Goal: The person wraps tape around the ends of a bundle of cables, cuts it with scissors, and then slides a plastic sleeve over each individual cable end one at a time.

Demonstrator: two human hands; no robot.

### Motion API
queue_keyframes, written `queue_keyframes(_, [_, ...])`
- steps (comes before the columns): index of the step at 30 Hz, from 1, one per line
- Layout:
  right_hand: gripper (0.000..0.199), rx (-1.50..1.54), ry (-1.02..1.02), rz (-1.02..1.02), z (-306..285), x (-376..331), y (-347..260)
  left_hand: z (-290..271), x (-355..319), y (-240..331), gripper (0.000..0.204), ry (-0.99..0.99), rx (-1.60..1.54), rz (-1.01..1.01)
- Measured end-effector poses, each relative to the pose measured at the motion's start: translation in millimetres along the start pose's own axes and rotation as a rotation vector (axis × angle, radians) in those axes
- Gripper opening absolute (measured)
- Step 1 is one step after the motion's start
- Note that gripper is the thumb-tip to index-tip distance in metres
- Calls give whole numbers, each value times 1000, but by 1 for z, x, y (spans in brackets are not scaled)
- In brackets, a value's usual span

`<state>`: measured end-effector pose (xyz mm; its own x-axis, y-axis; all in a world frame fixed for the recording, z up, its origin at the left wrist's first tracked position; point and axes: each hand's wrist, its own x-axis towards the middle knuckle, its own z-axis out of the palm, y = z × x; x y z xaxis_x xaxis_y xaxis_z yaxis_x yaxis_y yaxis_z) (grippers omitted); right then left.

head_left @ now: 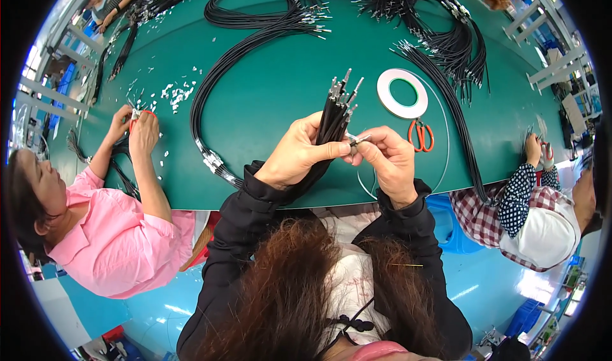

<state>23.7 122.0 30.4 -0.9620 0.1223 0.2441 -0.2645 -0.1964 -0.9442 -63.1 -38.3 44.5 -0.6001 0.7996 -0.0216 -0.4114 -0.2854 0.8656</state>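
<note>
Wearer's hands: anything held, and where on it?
Left hand: black cable bundle, gripped below its silvery tips. Right hand pinches a small silvery piece; which part can't be told.

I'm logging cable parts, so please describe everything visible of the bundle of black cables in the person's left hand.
The bundle comprises many thin, black cables gathered side by side, ending in slim, silvery, metal-looking tips at uneven heights. It slants upward, leaning slightly right, in front of the green table. The left hand grips it, thumb across the front. Beside it, the right hand pinches a small silvery end; whether that belongs to the bundle is unclear.
</note>
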Motion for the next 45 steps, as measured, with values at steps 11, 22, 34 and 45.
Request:
queue_keyframes(11, [9, 28, 35, 56, 4, -1, -5, 0, 0, -3, 21, 63, 14, 18])
queue_keyframes(22, [8, 175, 95, 154, 7, -3, -3, -6, 0, -5, 21, 1, 45, -24])
queue_keyframes(34, [13, 229, 437, 136, -3, -1, -6, -2, 10, -12, 17, 128, 64, 21])
queue_keyframes(45, [18, 42, 317, 180, -20, -17, -16, 11, 11, -10, 14, 107, 183, 30])
